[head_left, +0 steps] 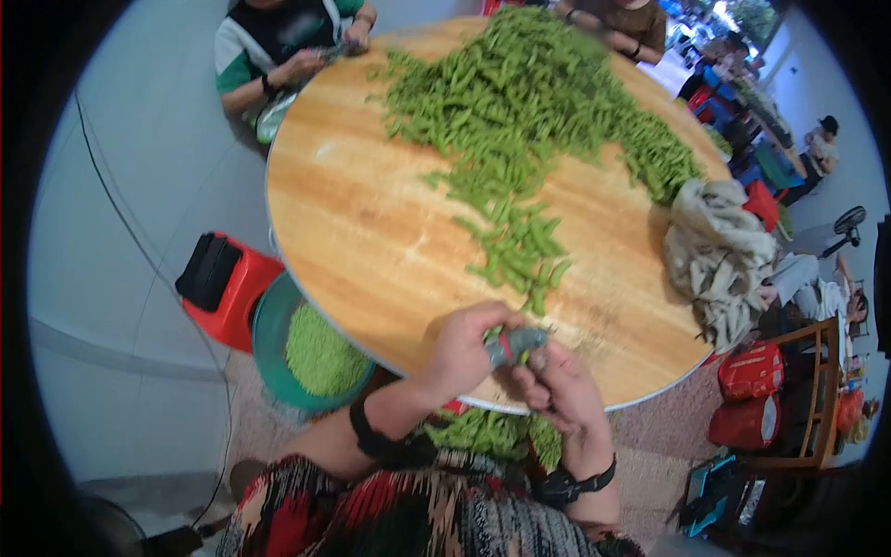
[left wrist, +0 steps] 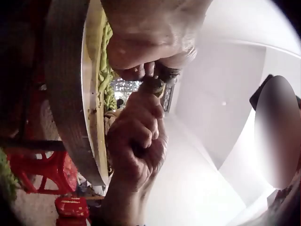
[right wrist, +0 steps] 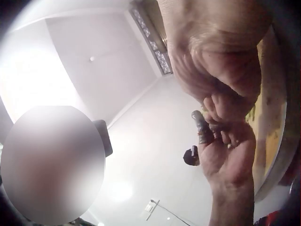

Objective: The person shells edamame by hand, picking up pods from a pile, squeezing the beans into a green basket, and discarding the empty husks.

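Observation:
Just over the near edge of the round wooden table [head_left: 371,232], my two hands meet. My left hand [head_left: 459,351] wears grey covers [head_left: 506,348] on its fingers, one with a red band. Its thumb and fingers pinch a green edamame pod [head_left: 524,356], mostly hidden by the fingers. My right hand [head_left: 564,385] has its fingers curled in against the same pod, fingertips right at the grey covers. In the right wrist view, the covered fingers [right wrist: 201,127] stand up beside the right hand. A trail of edamame pods [head_left: 520,251] ends just ahead of the hands.
A large heap of pods [head_left: 520,84] covers the table's far side. A teal basin [head_left: 269,357] of shelled green beans [head_left: 320,353] stands lower left, near a red stool [head_left: 237,292]. A crumpled cloth sack [head_left: 715,251] lies at the right edge. Other people sit across the table.

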Available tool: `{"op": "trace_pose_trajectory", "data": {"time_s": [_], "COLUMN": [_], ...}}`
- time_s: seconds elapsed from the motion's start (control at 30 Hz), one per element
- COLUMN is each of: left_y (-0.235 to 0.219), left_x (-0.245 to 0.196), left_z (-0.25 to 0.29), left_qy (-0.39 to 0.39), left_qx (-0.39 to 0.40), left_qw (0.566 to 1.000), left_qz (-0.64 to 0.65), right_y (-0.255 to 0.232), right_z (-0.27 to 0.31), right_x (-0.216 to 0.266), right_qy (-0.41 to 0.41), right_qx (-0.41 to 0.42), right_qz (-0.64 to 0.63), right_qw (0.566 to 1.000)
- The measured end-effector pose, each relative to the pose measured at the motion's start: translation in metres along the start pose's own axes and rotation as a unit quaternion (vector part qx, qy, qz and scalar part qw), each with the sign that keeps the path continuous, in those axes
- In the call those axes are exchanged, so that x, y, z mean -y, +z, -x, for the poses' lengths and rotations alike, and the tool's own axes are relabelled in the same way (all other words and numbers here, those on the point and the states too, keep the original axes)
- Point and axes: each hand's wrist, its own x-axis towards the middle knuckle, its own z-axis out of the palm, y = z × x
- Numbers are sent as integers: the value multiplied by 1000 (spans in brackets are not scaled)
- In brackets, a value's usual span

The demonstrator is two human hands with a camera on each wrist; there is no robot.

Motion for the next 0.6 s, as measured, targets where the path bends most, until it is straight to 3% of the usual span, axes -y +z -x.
{"op": "trace_pose_trajectory", "data": {"time_s": [0.03,0.07,0.1,0.13,0.17,0.23,0.27,0.33,0.4,0.43,0.47,0.5,0.57,0.6], "left_y": [-1,-3,-5,-6,-7,-7,-5,3,5,7,9,10,12,14], "left_x": [0,1,1,1,6,18,15,3,6,13,20,20,18,23], "left_z": [2,4,3,3,2,-1,-3,-3,-8,-11,-12,-15,-17,-17], "left_qy": [38,27,-64,-149,-147,-162,-190,-169,-138,-127,-95,-63,-77,-75], "left_qx": [20,14,59,102,100,137,112,53,38,41,9,-23,-30,-40], "left_qw": [998,999,975,911,913,848,844,909,971,973,982,988,987,987], "left_qz": [38,36,206,370,368,485,490,378,193,190,166,142,136,140], "right_y": [0,3,6,9,11,14,14,6,3,2,2,-1,-10,-9], "right_z": [1,2,3,4,4,3,1,-9,-18,-21,-22,-25,-34,-37], "right_x": [-2,-1,-1,1,3,6,6,-1,-5,-4,1,2,0,0], "right_qy": [-5,-11,-4,2,4,5,-4,-70,-173,-221,-204,-212,-213,-218], "right_qx": [1,10,13,-4,-21,-36,-50,-42,-147,-176,-202,-204,-221,-203], "right_qz": [-1,-32,-35,-35,-34,-11,13,57,313,410,469,469,418,332], "right_qw": [1000,999,999,999,999,999,999,995,922,867,835,833,855,895]}}
